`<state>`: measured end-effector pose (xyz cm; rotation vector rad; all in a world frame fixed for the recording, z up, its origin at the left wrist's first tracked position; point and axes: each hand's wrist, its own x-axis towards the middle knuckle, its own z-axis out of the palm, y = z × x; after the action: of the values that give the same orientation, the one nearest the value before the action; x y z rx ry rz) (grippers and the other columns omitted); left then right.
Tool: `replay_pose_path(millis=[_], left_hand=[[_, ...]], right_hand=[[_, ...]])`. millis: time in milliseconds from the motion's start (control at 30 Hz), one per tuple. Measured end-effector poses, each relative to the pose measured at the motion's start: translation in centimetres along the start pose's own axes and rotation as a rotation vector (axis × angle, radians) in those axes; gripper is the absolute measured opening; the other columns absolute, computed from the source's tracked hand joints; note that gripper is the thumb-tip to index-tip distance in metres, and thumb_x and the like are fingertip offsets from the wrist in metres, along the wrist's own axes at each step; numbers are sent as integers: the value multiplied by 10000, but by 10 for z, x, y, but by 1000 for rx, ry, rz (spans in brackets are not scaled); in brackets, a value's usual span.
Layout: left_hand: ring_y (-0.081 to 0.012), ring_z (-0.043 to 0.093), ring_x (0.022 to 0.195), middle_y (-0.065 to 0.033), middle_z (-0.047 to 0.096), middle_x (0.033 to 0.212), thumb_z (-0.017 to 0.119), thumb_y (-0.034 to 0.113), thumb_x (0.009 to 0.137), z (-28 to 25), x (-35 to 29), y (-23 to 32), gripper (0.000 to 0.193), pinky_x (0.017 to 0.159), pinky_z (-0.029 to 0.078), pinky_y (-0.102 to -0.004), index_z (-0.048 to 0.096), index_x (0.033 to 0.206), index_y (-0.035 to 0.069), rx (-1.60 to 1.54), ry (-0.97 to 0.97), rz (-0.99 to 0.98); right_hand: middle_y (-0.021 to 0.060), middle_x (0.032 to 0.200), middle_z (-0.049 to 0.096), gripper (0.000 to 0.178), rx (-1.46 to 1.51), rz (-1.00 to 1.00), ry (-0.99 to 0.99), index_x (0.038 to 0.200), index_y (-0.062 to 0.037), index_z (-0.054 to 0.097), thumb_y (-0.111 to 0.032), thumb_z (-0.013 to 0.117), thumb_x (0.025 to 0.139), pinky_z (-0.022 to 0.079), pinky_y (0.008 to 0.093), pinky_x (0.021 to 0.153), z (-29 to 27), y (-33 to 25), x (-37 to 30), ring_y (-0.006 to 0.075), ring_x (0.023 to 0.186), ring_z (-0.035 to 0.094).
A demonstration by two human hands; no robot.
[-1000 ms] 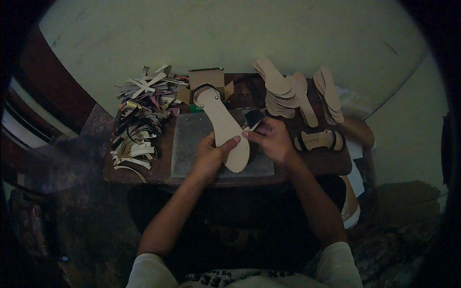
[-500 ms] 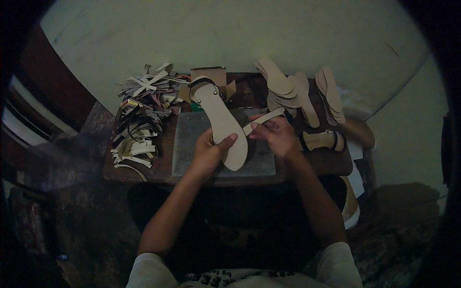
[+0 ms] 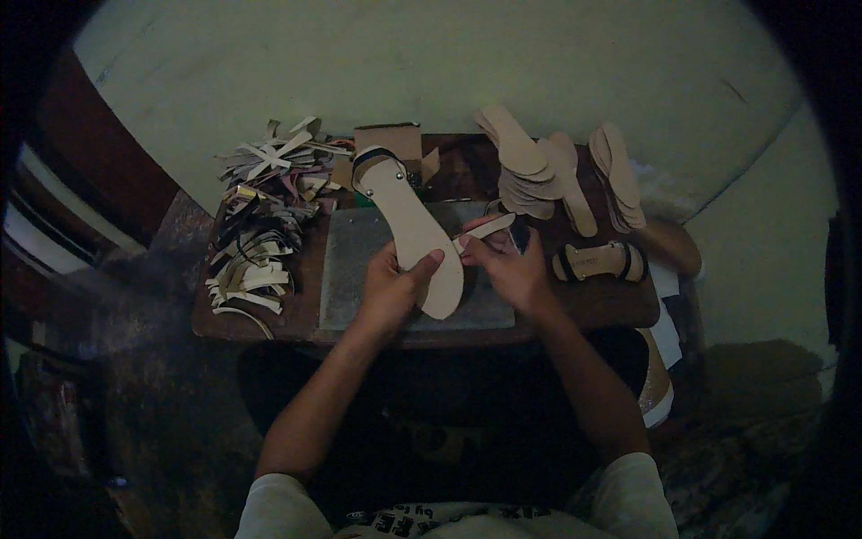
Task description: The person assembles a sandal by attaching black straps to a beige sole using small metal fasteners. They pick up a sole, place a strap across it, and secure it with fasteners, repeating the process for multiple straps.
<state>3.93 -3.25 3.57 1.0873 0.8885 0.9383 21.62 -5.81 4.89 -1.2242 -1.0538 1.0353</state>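
My left hand point(image 3: 388, 292) grips a beige sandal sole point(image 3: 406, 214) near its lower end, thumb on the upper face. At the sole's far end a dark strap point(image 3: 375, 156) makes a loop, with shiny round studs beside it. My right hand point(image 3: 519, 274) is closed on a pale strap point(image 3: 486, 227), pinching it between thumb and fingers at the sole's right edge. How the strap meets the sole is hidden. Something dark shows by the right fingers, too dim to make out. Below the sole lies a grey slab point(image 3: 346, 269).
Strap pieces point(image 3: 260, 247) are heaped along the left of the brown wooden table point(image 3: 593, 310). An open cardboard box point(image 3: 388, 136) stands at the back. Beige insoles point(image 3: 516, 153) lie stacked at the back right, with more insoles point(image 3: 616, 175) beside them. Nearer is a black-strapped sandal point(image 3: 597, 261).
My right hand has turned and shifted slightly left. The pale strap's free end has dropped down and left with it. The sole in my left hand has barely moved.
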Motion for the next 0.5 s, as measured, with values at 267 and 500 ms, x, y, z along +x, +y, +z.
replay_pose_path(millis=[267, 500], left_hand=[[-176, 675, 854, -107, 697, 975, 695, 125, 890, -4, 0, 0, 259, 769, 535, -314, 602, 1078, -26, -44, -40, 7], [-159, 674, 832, -89, 701, 976, 689, 143, 899, -2, 1, 0, 239, 740, 540, -308, 621, 1082, 4, -34, -47, -3]], right_hand=[[112, 868, 685, 147, -11, -47, 61, 988, 39, 643, -36, 675, 865, 576, 286, 683, 6, 2, -3, 150, 757, 676], [106, 850, 684, 153, 28, -43, 93, 982, 47, 648, -41, 682, 862, 571, 274, 663, 8, 1, -4, 144, 741, 671]])
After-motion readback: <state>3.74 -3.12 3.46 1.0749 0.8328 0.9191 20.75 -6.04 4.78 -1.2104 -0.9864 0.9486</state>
